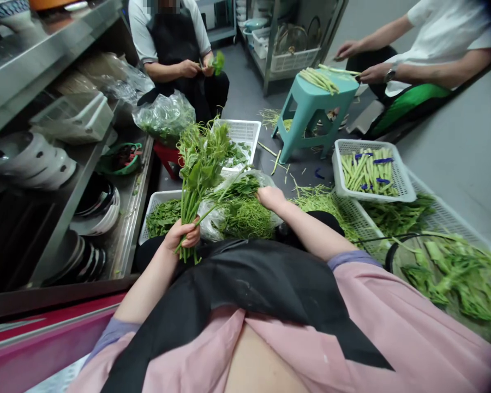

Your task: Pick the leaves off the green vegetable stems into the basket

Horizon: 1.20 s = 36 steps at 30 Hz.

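A bunch of leafy stems (191, 194) is held upright above the lap by the left grip (183, 234), closed around the lower stalks — presumably so that the curling tips are left uncrushed. The right grip (272, 197) is curled beside the open plastic bag (208, 217) of greens; whether anything is pinched cannot be told. The bag is set between the knees, apparently for easy reach. Cut stalks (368, 168) are bound by purple bands — likely to be kept together — in 1 white basket (406, 181).

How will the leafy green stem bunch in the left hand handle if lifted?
The leafy green stem bunch is probably fairly stiff, since it stands upright above the left hand. Its thin, curling tips look likely to snag or bend.
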Available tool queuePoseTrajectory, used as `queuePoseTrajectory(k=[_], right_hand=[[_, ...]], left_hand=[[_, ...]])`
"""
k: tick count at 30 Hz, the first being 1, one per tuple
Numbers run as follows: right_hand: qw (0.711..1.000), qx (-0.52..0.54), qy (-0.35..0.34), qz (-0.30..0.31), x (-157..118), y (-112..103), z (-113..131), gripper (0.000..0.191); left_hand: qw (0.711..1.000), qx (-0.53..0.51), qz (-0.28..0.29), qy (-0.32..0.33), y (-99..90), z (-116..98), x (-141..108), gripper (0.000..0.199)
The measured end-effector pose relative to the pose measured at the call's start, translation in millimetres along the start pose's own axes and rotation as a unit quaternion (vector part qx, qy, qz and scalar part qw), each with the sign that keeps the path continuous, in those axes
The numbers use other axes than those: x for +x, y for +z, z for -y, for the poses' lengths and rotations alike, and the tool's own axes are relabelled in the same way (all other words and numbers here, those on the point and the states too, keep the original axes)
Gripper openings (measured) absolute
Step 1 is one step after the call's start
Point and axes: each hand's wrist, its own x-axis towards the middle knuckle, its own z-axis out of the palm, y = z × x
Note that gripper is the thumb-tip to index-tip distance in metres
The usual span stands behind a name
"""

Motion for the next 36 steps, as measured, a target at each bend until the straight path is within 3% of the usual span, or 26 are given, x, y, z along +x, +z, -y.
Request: queuePoseTrajectory(k=[3,6,9,12,15,18,19,20,22,23,24,25,27,29,30,33,36], right_hand=[[0.978,-0.083,-0.109,-0.158,-11.3,-24.8,6.4,0.049],[0.918,-0.112,-0.289,-0.247,-9.4,-52.8,9.7,0.039],[0.874,-0.124,-0.413,-0.225,2.4,-66.8,10.0,0.031],[0.876,-0.105,-0.446,-0.151,9.7,-64.2,6.6,0.031],[0.908,-0.004,-0.405,-0.101,2.6,-50.5,4.6,0.027],[0.925,0.229,-0.285,-0.106,-8.5,-33.4,9.2,0.018],[0.909,0.337,-0.215,-0.116,-9.8,-28.9,11.5,0.016],[0.876,0.449,-0.133,-0.121,-9.6,-26.0,13.6,0.014],[0.771,0.623,0.032,-0.128,-6.5,-25.9,15.2,0.017],[0.724,0.669,0.085,-0.143,-5.3,-28.8,14.7,0.018],[0.702,0.685,0.100,-0.167,-5.5,-33.2,13.8,0.018],[0.712,0.671,0.071,-0.193,-7.5,-38.6,12.9,0.018],[0.798,0.555,-0.084,-0.219,-15.9,-50.5,13.4,0.017],[0.883,0.345,-0.264,-0.178,-25.8,-61.1,18.8,0.018],[0.903,0.230,-0.332,-0.145,-29.2,-65.3,22.9,0.019],[0.893,-0.031,-0.440,-0.091,-29.8,-71.6,34.8,0.022],[0.867,-0.129,-0.476,-0.073,-24.2,-66.6,39.0,0.025]], left_hand=[[1.000,-0.001,0.011,-0.014,-2.1,0.1,2.7,0.033],[1.000,-0.004,0.018,-0.018,-3.1,0.8,5.6,0.034],[0.999,-0.002,0.022,-0.024,-2.7,-0.7,7.1,0.034],[0.999,-0.005,0.026,-0.026,-3.0,-4.5,7.2,0.033],[1.000,-0.009,0.004,-0.020,-3.2,-6.9,7.8,0.031],[1.000,-0.010,-0.010,-0.024,-1.6,-5.4,10.5,0.030],[1.000,-0.011,-0.007,-0.027,-0.8,-4.3,11.6,0.030],[1.000,-0.012,-0.001,-0.029,0.1,-3.2,12.6,0.029],[0.999,-0.013,0.012,-0.033,1.5,-1.4,13.9,0.029],[0.999,-0.013,0.018,-0.035,1.9,-1.0,14.2,0.029],[0.999,-0.012,0.021,-0.037,2.1,-1.0,14.5,0.029],[0.999,-0.011,0.025,-0.040,2.2,-1.3,14.7,0.029],[0.998,-0.009,0.034,-0.045,2.4,-2.2,15.6,0.031],[0.998,-0.008,0.040,-0.044,3.3,-2.9,17.3,0.034],[0.998,-0.008,0.040,-0.042,4.2,-3.1,18.2,0.034],[0.998,-0.007,0.039,-0.046,7.4,-3.4,19.9,0.034],[0.998,-0.003,0.037,-0.053,10.0,-4.1,20.1,0.033]])
